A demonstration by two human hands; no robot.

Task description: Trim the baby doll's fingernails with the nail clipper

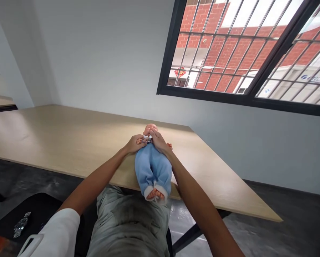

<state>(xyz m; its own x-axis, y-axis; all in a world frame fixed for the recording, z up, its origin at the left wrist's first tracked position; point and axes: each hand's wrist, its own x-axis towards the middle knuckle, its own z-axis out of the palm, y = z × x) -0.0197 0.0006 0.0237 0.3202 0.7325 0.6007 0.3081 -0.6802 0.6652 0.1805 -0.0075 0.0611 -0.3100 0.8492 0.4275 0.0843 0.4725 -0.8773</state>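
Note:
A baby doll [151,159] lies on its back on the light wooden table [69,132], its head toward the wall. Light blue trousers with white cuffs cover its legs, and its bare feet stick out past the table's near edge. My left hand [135,144] is closed at one side of the doll's chest, beside its small hand. My right hand [159,141] is closed at the other side, fingers just under the doll's chin. A small white and dark patterned bit shows between my fingertips; what exactly they pinch is too small to make out. My hands hide most of the doll's upper body.
Behind the table is a pale wall [108,64] with a barred window [216,91]. A dark chair [36,205] stands at the lower left, with a shiny metal wristwatch [22,225] on it. The table's corner juts out at the right.

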